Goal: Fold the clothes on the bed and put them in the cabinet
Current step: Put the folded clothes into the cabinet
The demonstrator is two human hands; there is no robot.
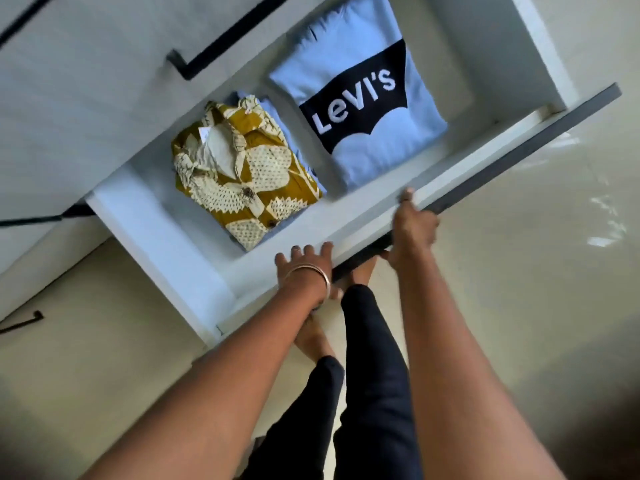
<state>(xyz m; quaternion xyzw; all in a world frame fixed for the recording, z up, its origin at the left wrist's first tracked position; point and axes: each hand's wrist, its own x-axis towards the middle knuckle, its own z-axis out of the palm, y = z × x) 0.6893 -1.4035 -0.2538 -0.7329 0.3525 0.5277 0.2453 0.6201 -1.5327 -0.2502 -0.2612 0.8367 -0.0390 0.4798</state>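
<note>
The white drawer stood pulled out from the cabinet, and everything else is placed here against it. Inside it, toward its right end, lay a folded pale-blue T-shirt, smooth cotton-like cloth squared into a neat rectangle, its chest showing a black batwing patch with "Levi's" in white letters. Beside it, toward the drawer's left end and close to the T-shirt's edge, lay a folded mustard shirt printed with cream, dotted, saw-edged leaf shapes; its collar faced up, dark round buttons ran down the placket, and a strip of a light-blue garment showed under it. The drawer's inner walls were flat, matte white board, and its front carried a dark grey edge strip. At that front edge the left hand, a thin metal bangle at its wrist, rested with fingers spread and nearly straight over the rim, holding nothing. The right hand gripped the same front edge further along, its thumb hooked over the top and its fingers curled beneath. Behind the drawer, the cabinet fronts were plain white with slim black bar handles. Below the drawer lay a glossy beige floor, with dark trouser legs and bare feet.
</note>
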